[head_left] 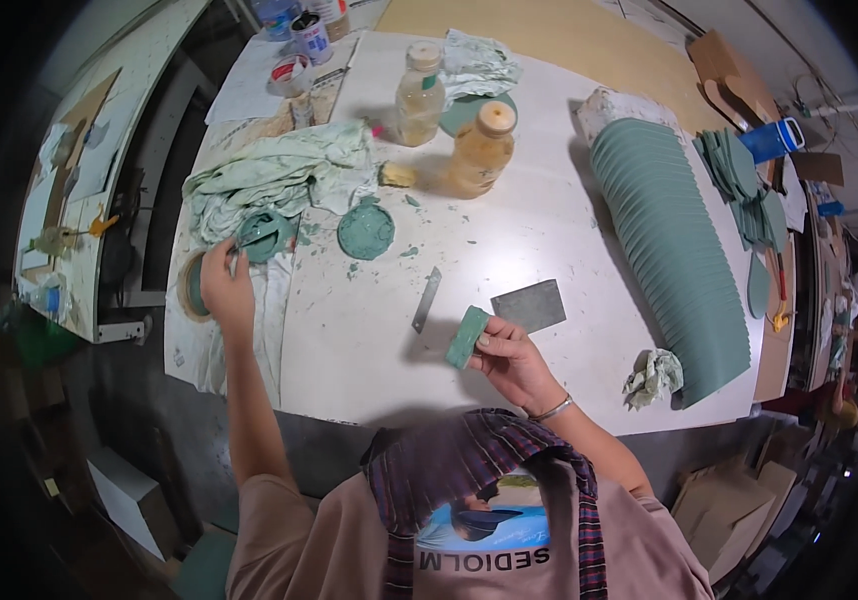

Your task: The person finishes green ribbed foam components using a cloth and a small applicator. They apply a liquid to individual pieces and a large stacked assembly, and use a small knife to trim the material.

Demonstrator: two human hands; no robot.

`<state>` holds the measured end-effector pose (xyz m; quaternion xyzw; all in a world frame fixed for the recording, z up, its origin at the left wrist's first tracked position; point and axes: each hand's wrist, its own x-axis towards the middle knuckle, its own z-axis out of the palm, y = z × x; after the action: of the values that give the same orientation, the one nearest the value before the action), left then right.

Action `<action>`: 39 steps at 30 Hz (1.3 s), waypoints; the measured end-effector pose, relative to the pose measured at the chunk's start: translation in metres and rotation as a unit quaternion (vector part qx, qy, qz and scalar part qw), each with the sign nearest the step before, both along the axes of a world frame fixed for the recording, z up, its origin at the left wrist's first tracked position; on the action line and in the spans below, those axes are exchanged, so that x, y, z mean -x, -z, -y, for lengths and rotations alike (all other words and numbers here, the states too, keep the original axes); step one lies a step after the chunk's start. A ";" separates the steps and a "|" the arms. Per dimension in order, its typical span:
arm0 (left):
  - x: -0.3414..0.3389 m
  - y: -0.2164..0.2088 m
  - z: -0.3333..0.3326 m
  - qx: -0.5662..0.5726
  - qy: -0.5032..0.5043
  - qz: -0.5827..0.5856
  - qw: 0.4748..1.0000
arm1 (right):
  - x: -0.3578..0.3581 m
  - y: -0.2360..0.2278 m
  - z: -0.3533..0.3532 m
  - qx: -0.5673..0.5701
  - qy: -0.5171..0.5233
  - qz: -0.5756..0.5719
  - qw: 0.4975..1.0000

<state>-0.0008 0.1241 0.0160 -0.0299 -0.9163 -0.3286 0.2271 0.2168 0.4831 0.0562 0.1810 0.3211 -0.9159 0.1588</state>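
Observation:
My left hand [229, 285] pinches a thin flat scraper [254, 237], its blade over a round tub of green paste [269, 243]; part of the tool is hidden by the fingers. Beside my left wrist lies a round ring-shaped container [194, 285], partly covered by my hand. My right hand [514, 360] grips a small green rectangular block [467, 337] by its right side, above the white table. A second round dish of green paste [366, 231] sits right of the tub. A narrow metal strip [427, 300] and a dark grey rectangular plate [530, 306] lie near the block.
A crumpled stained cloth [279, 175] lies behind the tubs. Two bottles of cloudy liquid [420, 95] [484, 150] stand farther back, near a yellow sponge piece [397, 175]. A long row of overlapping green sheets [669, 260] lines the right side, with a crumpled rag [654, 379] near its front end.

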 end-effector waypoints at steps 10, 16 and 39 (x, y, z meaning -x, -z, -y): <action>0.027 0.010 0.032 -0.080 0.029 0.085 0.993 | 0.023 -0.013 0.023 0.017 -0.046 -0.007 0.999; 0.012 0.008 0.037 -0.235 0.000 0.172 0.957 | 0.048 -0.007 0.030 0.057 -0.070 -0.032 0.995; -0.074 -0.010 -0.062 -0.621 0.083 0.230 0.744 | 0.158 -0.002 0.103 -0.091 -0.112 0.016 0.989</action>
<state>0.0732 0.1860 0.0264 0.1181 -0.5274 -0.8398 -0.0509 0.0585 0.3802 0.0580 0.1721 0.4184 -0.8565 0.2483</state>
